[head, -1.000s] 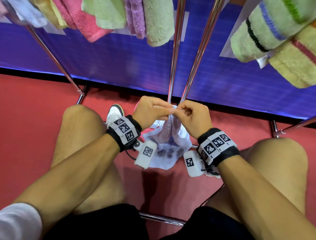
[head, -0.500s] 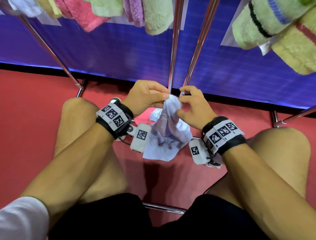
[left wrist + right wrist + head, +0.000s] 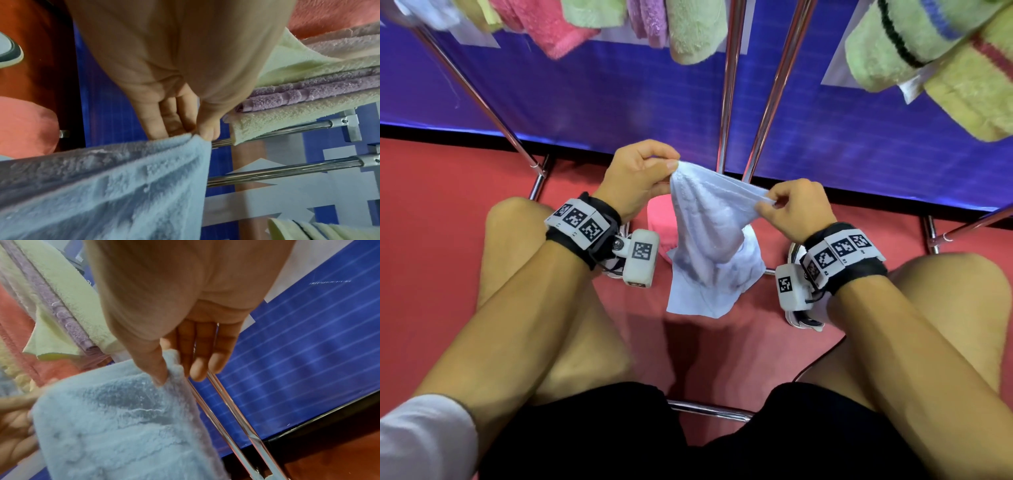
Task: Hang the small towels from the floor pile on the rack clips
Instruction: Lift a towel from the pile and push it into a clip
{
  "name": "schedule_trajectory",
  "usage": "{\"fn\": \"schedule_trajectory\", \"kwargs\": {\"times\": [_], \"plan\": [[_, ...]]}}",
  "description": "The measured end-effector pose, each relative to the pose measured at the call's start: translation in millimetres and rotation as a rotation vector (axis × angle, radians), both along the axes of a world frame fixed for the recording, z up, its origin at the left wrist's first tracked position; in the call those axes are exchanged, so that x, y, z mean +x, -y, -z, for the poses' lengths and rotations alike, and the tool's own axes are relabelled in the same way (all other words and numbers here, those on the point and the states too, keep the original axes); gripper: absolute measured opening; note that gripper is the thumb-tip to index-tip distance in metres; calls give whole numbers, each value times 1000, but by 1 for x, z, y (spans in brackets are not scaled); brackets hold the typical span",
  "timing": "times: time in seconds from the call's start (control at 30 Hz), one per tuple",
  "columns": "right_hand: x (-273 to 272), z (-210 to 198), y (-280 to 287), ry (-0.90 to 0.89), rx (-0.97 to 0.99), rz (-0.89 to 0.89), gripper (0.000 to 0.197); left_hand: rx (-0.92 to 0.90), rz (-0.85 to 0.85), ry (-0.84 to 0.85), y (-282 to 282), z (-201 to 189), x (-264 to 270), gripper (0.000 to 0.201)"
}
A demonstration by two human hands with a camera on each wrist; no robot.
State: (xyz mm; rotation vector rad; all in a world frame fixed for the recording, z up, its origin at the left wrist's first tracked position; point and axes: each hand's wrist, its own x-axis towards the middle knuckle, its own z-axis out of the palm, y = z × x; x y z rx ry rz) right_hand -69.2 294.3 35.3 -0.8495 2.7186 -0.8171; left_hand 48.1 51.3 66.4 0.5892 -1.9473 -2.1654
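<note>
Pale blue towel (image 3: 714, 240): soft, light, limp; pinched at top corners by left hand (image 3: 635, 178) and right hand (image 3: 796, 209).

A red floor (image 3: 441, 219) meets a blue wall panel (image 3: 599, 99) with white paper sheets, and a white sneaker (image 3: 8, 52) stands on the floor

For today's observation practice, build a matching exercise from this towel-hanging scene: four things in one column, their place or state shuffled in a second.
Things:
1. light blue towel
2. pink towel
3. purple towel
4. left hand

States:
A. hanging on the rack
B. pinching a towel corner
C. lying on the floor
D. stretched between two hands

Pairs: 1-D, 2-C, 3-A, 4-B
</note>
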Motion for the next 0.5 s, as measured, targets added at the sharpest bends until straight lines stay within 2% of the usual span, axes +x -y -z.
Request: {"fn": "schedule_trajectory", "kwargs": {"times": [0.1,0.23,0.3,0.37,0.43,0.5], "plan": [[0,-6,0,-45,-179,50,14,-92,-142,18,7,6,-2,7],[5,-17,2,-86,-460,133,14,-185,-238,-20,7,8,-2,12],[5,-22,4,-47,-588,165,12,-204,-255,-68,5,8,-4,14],[3,-23,5,63,-695,173,25,-211,-275,-100,3,6,-6,16],[0,-19,4,157,-650,154,37,-230,-278,-97,2,8,-10,18],[-4,-13,3,162,-486,152,26,-269,-250,-76,-1,10,-12,18]]}}
